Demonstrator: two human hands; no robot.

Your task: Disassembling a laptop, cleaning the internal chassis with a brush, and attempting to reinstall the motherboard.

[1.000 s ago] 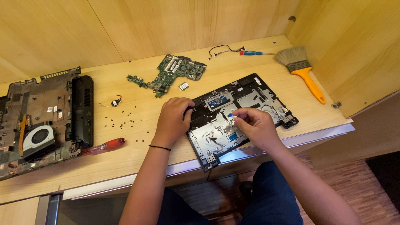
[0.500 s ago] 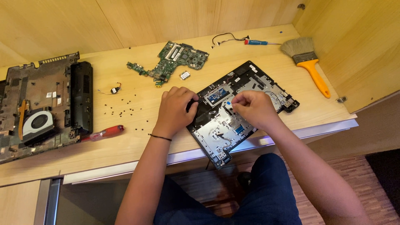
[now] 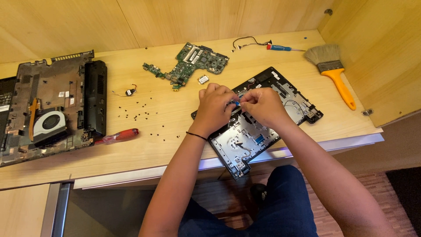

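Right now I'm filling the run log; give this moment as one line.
left hand on laptop panel | right hand pinching small blue part | red screwdriver idle

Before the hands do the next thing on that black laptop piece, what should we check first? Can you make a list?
1. Both hands on the part: left hand and right hand meet over the black laptop panel: ok.
2. Small blue piece pinched between fingers: cannot tell how firmly.
3. Panel fully on the desk: not ok, its near corner overhangs the edge.
4. Loose screws clear of the panel: ok.
5. Red screwdriver within reach: ok.
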